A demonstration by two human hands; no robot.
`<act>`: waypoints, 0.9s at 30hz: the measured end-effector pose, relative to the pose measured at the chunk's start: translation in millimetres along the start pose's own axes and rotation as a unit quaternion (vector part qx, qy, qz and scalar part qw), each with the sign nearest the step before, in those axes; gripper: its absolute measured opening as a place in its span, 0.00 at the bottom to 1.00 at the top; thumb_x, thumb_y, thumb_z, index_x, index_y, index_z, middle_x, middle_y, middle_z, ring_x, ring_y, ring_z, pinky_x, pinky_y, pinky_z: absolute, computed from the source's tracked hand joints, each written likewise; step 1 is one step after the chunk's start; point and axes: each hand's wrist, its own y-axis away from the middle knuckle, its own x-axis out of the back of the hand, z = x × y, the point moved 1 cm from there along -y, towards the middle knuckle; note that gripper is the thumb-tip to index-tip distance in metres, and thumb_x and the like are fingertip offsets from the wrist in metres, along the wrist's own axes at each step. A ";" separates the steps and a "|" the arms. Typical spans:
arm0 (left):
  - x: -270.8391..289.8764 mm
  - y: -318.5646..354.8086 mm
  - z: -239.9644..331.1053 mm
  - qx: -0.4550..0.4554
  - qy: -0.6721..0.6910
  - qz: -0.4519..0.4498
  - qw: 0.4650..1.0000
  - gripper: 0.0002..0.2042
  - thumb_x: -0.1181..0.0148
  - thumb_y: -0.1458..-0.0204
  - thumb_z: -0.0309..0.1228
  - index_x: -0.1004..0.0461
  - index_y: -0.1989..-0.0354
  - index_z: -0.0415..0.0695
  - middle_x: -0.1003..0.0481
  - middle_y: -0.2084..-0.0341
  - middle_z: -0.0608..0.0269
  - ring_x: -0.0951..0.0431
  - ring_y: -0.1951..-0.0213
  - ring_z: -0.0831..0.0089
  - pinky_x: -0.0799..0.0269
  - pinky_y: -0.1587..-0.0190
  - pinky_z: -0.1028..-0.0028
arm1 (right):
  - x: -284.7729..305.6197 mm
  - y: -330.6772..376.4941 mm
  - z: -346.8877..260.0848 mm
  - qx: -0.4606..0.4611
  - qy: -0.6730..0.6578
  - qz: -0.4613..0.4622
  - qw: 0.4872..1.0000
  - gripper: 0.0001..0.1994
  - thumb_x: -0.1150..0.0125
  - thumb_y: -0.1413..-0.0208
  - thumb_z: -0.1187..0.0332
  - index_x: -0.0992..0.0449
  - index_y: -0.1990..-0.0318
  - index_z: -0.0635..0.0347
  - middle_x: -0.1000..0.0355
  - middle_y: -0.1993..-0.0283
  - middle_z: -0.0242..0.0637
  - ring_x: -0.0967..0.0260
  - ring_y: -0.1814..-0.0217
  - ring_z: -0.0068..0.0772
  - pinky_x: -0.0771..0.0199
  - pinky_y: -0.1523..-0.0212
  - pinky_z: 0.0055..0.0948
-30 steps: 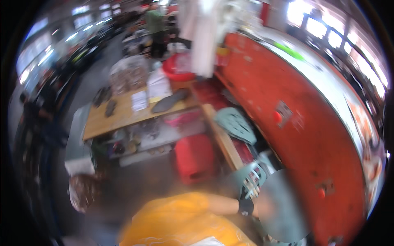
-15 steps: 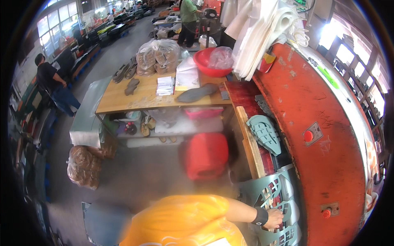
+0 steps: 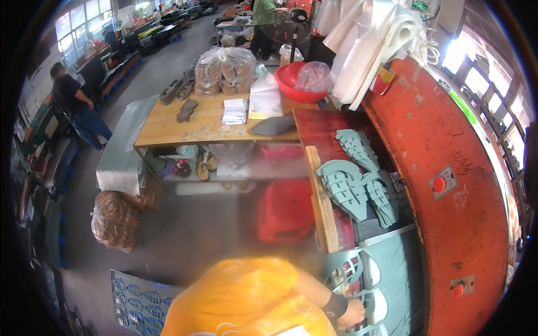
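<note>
My right hand (image 3: 352, 313), with a black wristband, is curled on the near edge of a grey-green rubber sheet (image 3: 392, 263). The sheet has sole-shaped holes punched out of it and lies on the bed of a big red-orange press (image 3: 448, 140). Beyond the sheet lies a pile of cut grey-green shoe soles (image 3: 358, 179) beside a wooden strip (image 3: 319, 201). My left hand is out of sight, hidden below my yellow-orange shirt (image 3: 246, 302).
A wooden table (image 3: 168, 131) carries papers, bagged soles and a red basin (image 3: 297, 84). A red stool (image 3: 286, 210) stands by the press, brown sacks (image 3: 115, 218) and another punched sheet (image 3: 140, 302) are on the floor. One person (image 3: 75, 106) stands left, another (image 3: 263, 22) far back.
The view has steadied and swung toward the press. My right hand has gone down onto the punched sheet and slid slightly toward me along its near edge.
</note>
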 end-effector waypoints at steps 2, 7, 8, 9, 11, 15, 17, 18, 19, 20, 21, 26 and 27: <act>10.5 9.6 13.0 -0.026 -0.002 -0.151 0.988 0.17 0.42 0.57 0.39 0.23 0.66 0.37 0.23 0.66 0.45 0.23 0.59 0.54 0.28 0.56 0.62 | -7.6 0.9 -31.6 0.022 -0.010 -0.054 0.998 0.37 0.36 0.51 0.51 0.40 0.39 0.67 0.43 0.38 0.59 0.45 0.37 0.53 0.46 0.37 0.45; 22.2 -19.1 47.5 -0.177 0.111 -0.230 0.951 0.21 0.44 0.49 0.48 0.23 0.63 0.40 0.22 0.68 0.47 0.23 0.67 0.55 0.27 0.63 0.63 | -1.8 41.1 -108.4 0.072 0.129 -0.039 0.988 0.38 0.34 0.55 0.45 0.35 0.40 0.57 0.43 0.37 0.55 0.44 0.36 0.56 0.46 0.36 0.50; 18.8 -35.1 55.1 -0.212 0.207 -0.114 0.948 0.20 0.43 0.49 0.48 0.23 0.62 0.41 0.22 0.69 0.49 0.22 0.67 0.56 0.27 0.63 0.63 | 1.0 50.2 -115.8 0.077 0.132 -0.027 0.988 0.37 0.34 0.55 0.45 0.34 0.40 0.55 0.41 0.37 0.54 0.43 0.37 0.56 0.45 0.37 0.50; 10.3 -51.5 64.7 -0.241 0.300 0.005 0.923 0.20 0.43 0.49 0.48 0.23 0.61 0.41 0.22 0.70 0.51 0.22 0.67 0.58 0.27 0.63 0.64 | 4.7 58.6 -119.3 0.079 0.126 -0.028 0.988 0.36 0.34 0.55 0.45 0.34 0.41 0.56 0.41 0.38 0.53 0.42 0.38 0.55 0.43 0.38 0.50; -18.9 -89.5 90.4 -0.127 0.383 0.051 0.914 0.24 0.41 0.49 0.48 0.28 0.51 0.44 0.23 0.66 0.50 0.23 0.64 0.58 0.27 0.62 0.63 | 10.3 73.3 -119.1 0.081 0.115 -0.029 0.990 0.35 0.34 0.54 0.47 0.32 0.42 0.56 0.39 0.39 0.51 0.39 0.41 0.53 0.39 0.41 0.49; -85.7 -134.0 145.7 -0.063 0.394 0.172 0.900 0.33 0.43 0.50 0.53 0.39 0.39 0.47 0.28 0.56 0.43 0.29 0.52 0.47 0.35 0.50 0.54 | 14.0 88.0 -108.5 0.129 -0.010 -0.063 0.990 0.31 0.32 0.53 0.56 0.32 0.42 0.58 0.36 0.41 0.48 0.36 0.43 0.47 0.31 0.47 0.43; -110.8 -136.2 168.8 -0.027 0.363 0.223 0.904 0.35 0.45 0.50 0.55 0.41 0.39 0.45 0.30 0.53 0.40 0.32 0.49 0.44 0.39 0.46 0.51 | 13.3 91.1 -103.9 0.106 -0.043 -0.064 0.991 0.30 0.35 0.51 0.58 0.33 0.42 0.61 0.35 0.42 0.50 0.35 0.45 0.48 0.31 0.47 0.42; -120.3 -133.5 171.2 -0.035 0.345 0.200 0.916 0.35 0.46 0.50 0.55 0.40 0.39 0.44 0.30 0.52 0.40 0.33 0.48 0.44 0.40 0.45 0.50 | 13.0 91.5 -102.3 0.090 -0.067 -0.063 0.992 0.29 0.36 0.50 0.59 0.34 0.42 0.62 0.35 0.43 0.50 0.34 0.45 0.48 0.32 0.47 0.42; -126.8 -131.0 176.1 -0.050 0.325 0.179 0.927 0.35 0.46 0.50 0.56 0.39 0.40 0.44 0.31 0.52 0.40 0.34 0.48 0.44 0.41 0.45 0.50 | 13.6 92.4 -100.7 0.070 -0.097 -0.061 0.991 0.29 0.37 0.50 0.60 0.34 0.42 0.63 0.34 0.43 0.51 0.34 0.46 0.48 0.32 0.47 0.41; -131.9 -125.6 178.1 -0.067 0.297 0.161 0.939 0.35 0.47 0.50 0.56 0.39 0.41 0.43 0.31 0.51 0.39 0.34 0.47 0.44 0.42 0.44 0.49 | 14.1 92.5 -99.3 0.048 -0.134 -0.057 0.988 0.28 0.38 0.49 0.61 0.34 0.42 0.64 0.34 0.44 0.52 0.34 0.47 0.48 0.32 0.47 0.41; -134.2 -121.1 179.0 -0.080 0.269 0.146 0.949 0.35 0.47 0.50 0.57 0.38 0.42 0.42 0.31 0.51 0.39 0.35 0.46 0.44 0.43 0.44 0.49 | 16.6 93.2 -97.1 0.026 -0.173 -0.054 0.983 0.27 0.39 0.48 0.62 0.35 0.42 0.65 0.33 0.45 0.52 0.33 0.47 0.49 0.32 0.47 0.40; -128.3 -92.0 185.9 -0.151 0.099 0.091 0.979 0.36 0.49 0.50 0.59 0.35 0.46 0.38 0.33 0.49 0.38 0.37 0.44 0.44 0.47 0.41 0.46 | 34.1 97.7 -84.0 -0.049 -0.337 -0.046 0.939 0.28 0.41 0.48 0.67 0.37 0.40 0.67 0.33 0.45 0.52 0.35 0.46 0.49 0.36 0.45 0.42; -123.7 -88.2 188.1 -0.163 0.070 0.085 0.981 0.36 0.50 0.51 0.60 0.34 0.46 0.37 0.34 0.48 0.38 0.38 0.43 0.44 0.48 0.41 0.46 | 37.2 99.9 -80.7 -0.051 -0.347 -0.040 0.936 0.28 0.40 0.48 0.67 0.37 0.40 0.66 0.33 0.45 0.52 0.35 0.46 0.48 0.35 0.45 0.41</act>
